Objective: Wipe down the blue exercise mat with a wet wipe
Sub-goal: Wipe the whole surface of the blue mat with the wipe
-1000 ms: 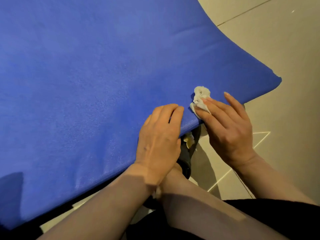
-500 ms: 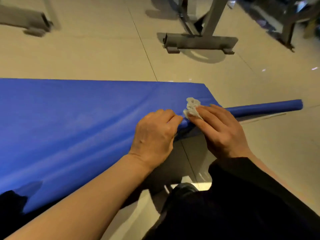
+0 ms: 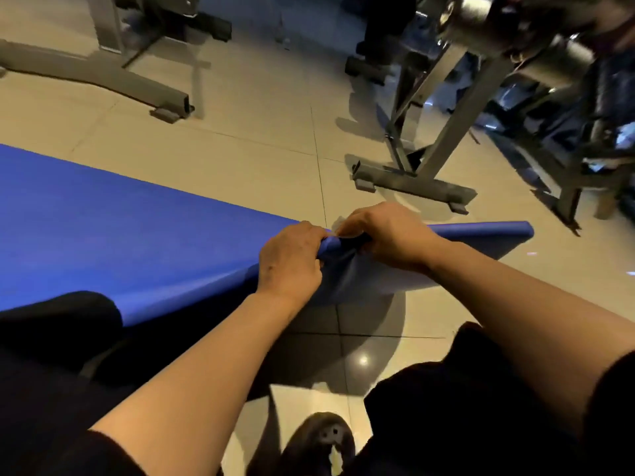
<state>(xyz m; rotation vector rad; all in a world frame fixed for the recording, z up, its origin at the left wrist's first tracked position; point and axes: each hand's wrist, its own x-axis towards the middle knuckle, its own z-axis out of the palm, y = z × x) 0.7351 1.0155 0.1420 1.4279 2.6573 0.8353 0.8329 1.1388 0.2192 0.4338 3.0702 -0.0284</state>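
Note:
The blue exercise mat (image 3: 113, 235) stretches from the left edge toward the middle, its near edge lifted off the tiled floor and curled over. My left hand (image 3: 292, 262) grips that raised edge with curled fingers. Just right of it, my right hand (image 3: 388, 238) also grips the mat's edge, where the mat rolls into a tube (image 3: 488, 231) running right. A small pale bit of the wet wipe (image 3: 338, 224) peeks out by my right hand's fingers; the rest of it is hidden.
Grey metal gym-bench frames stand on the floor beyond the mat, one base (image 3: 412, 182) close behind my right hand, another (image 3: 103, 77) at far left. My dark-clothed knees (image 3: 58, 324) and a black shoe (image 3: 323, 441) are below.
Both hands went from lying flat on the mat to curling round its edge and lifting it. The wipe is now mostly hidden. The view tilted up, showing more gym equipment.

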